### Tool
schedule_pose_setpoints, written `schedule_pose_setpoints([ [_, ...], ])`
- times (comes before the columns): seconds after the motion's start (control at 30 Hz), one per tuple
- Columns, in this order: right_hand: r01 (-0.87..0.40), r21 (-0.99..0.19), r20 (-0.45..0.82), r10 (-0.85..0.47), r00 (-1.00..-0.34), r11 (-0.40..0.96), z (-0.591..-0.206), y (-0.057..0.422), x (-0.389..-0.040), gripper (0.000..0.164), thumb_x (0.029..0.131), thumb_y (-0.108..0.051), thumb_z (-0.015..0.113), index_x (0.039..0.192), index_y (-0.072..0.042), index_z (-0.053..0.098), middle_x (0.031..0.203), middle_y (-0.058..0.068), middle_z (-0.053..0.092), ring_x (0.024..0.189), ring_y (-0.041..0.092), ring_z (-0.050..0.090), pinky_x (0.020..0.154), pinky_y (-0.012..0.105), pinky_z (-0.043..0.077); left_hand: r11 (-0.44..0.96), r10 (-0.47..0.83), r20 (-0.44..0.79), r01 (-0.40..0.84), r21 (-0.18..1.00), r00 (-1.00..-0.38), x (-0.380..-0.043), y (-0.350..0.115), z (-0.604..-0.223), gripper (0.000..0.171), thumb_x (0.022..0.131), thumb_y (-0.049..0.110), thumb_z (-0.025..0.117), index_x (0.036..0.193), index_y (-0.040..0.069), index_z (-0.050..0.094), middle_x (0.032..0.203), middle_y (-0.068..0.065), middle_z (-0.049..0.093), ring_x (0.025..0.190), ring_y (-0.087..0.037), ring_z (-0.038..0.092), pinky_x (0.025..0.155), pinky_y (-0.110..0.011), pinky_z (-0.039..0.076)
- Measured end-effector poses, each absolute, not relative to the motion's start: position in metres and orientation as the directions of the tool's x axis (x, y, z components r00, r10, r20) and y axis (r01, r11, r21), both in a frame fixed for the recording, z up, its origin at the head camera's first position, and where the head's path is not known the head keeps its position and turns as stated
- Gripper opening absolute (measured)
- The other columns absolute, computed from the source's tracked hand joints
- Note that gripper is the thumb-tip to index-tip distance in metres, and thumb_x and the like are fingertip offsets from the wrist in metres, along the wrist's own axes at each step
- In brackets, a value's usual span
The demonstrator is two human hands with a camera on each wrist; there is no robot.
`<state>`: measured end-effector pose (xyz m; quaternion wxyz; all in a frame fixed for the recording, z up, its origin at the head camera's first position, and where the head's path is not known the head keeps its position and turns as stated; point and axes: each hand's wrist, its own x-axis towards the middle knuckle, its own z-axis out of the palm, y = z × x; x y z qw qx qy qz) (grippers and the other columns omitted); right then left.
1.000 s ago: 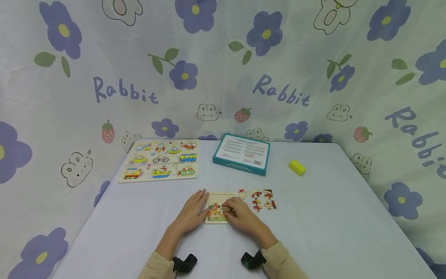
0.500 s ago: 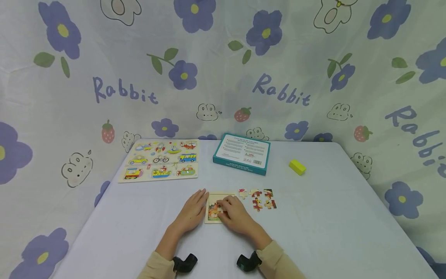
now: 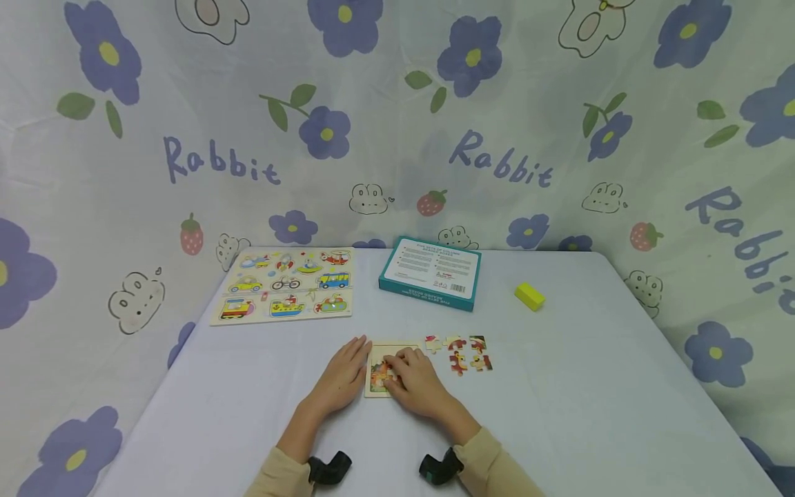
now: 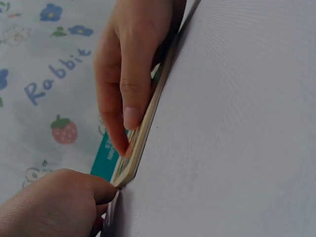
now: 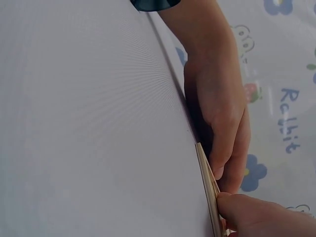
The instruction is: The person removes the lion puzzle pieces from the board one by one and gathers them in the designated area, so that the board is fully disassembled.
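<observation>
A small wooden jigsaw tray [image 3: 375,395] lies flat in front of me, its left part showing a fitted orange and green picture [image 3: 377,378]. My left hand [image 3: 340,376] rests along the tray's left side with fingers straight; its thumb touches the corner in the left wrist view. Over the tray, my right hand [image 3: 417,383] has bent fingers, thumb and index fingertips spread around a puzzle piece low on the tray. That piece is mostly hidden under the hand. Several loose puzzle pieces [image 3: 458,363] lie on the cloth right of the tray.
A vehicle peg puzzle board [image 3: 286,286] lies at the back left. Behind the tray sits a teal box [image 3: 430,274], with a yellow block [image 3: 530,296] farther right. White cloth [image 3: 596,400] covers the table; a printed curtain hangs behind.
My right hand has shifted left over the tray with the puzzle piece, its fingertips now nearer the fitted picture. My left hand stays at the tray's left side.
</observation>
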<state>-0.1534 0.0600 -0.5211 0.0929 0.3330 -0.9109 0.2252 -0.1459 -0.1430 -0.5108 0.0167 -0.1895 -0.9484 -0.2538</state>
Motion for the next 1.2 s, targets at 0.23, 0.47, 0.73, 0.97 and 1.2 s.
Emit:
schedule_pose_setpoints([
  [0.23, -0.623, -0.403, 0.296, -0.548, -0.782, 0.671, -0.5168, 0.0595, -0.1536, 0.044, 0.086, -0.036, 0.062, 0.123, -0.011, 0.058, 0.104, 0.000, 0.049, 0.085, 0.012, 0.039, 0.070, 0.027, 0.037, 0.795, 0.355, 0.135, 0.375, 0.477, -0.925, -0.1457, -0.1436, -0.5099, 0.047, 0.094, 0.014, 0.047, 0.139, 0.003, 0.038, 0.145, -0.013, 0.031, 0.135, -0.029, 0.023, 0.108, -0.045, 0.020],
  [0.47, -0.589, -0.473, 0.305, -0.506, -0.807, 0.654, -0.5185, 0.0585, -0.1542, 0.044, 0.082, -0.034, 0.068, 0.121, -0.014, 0.058, 0.100, -0.003, 0.051, 0.083, 0.009, 0.041, 0.070, 0.025, 0.038, 0.796, 0.353, 0.136, 0.374, 0.475, -0.926, -0.1464, -0.1436, -0.5110, 0.047, 0.094, 0.014, 0.048, 0.138, 0.002, 0.038, 0.145, -0.014, 0.031, 0.135, -0.029, 0.023, 0.108, -0.045, 0.020],
  [0.73, -0.598, -0.550, 0.369, -0.472, -0.800, 0.583, -0.5214, 0.0599, -0.1545, 0.043, 0.079, -0.028, 0.073, 0.117, -0.014, 0.060, 0.101, -0.005, 0.058, 0.087, 0.009, 0.042, 0.074, 0.026, 0.039, 0.792, 0.360, 0.129, 0.376, 0.481, -0.924, -0.1470, -0.1437, -0.5103, 0.048, 0.094, 0.016, 0.048, 0.139, 0.003, 0.038, 0.146, -0.013, 0.030, 0.135, -0.028, 0.023, 0.108, -0.045, 0.020],
  [0.97, -0.618, -0.587, 0.430, -0.445, -0.785, 0.523, -0.5180, 0.0598, -0.1556, 0.024, 0.081, -0.015, 0.070, 0.104, -0.013, 0.065, 0.094, -0.006, 0.065, 0.082, 0.008, 0.045, 0.067, 0.024, 0.040, 0.798, 0.353, 0.109, 0.360, 0.483, -0.929, -0.1470, -0.1441, -0.5103, 0.049, 0.095, 0.018, 0.046, 0.140, 0.005, 0.036, 0.147, -0.010, 0.028, 0.136, -0.027, 0.020, 0.108, -0.045, 0.019],
  [1.2, -0.655, -0.567, 0.519, -0.401, -0.755, 0.499, -0.5157, 0.0594, -0.1552, 0.011, 0.079, -0.010, 0.072, 0.086, -0.014, 0.065, 0.082, -0.008, 0.062, 0.078, 0.007, 0.047, 0.066, 0.024, 0.042, 0.802, 0.352, 0.102, 0.356, 0.479, -0.930, -0.1472, -0.1438, -0.5110, 0.049, 0.095, 0.019, 0.045, 0.141, 0.006, 0.035, 0.148, -0.010, 0.027, 0.136, -0.025, 0.020, 0.109, -0.043, 0.018],
])
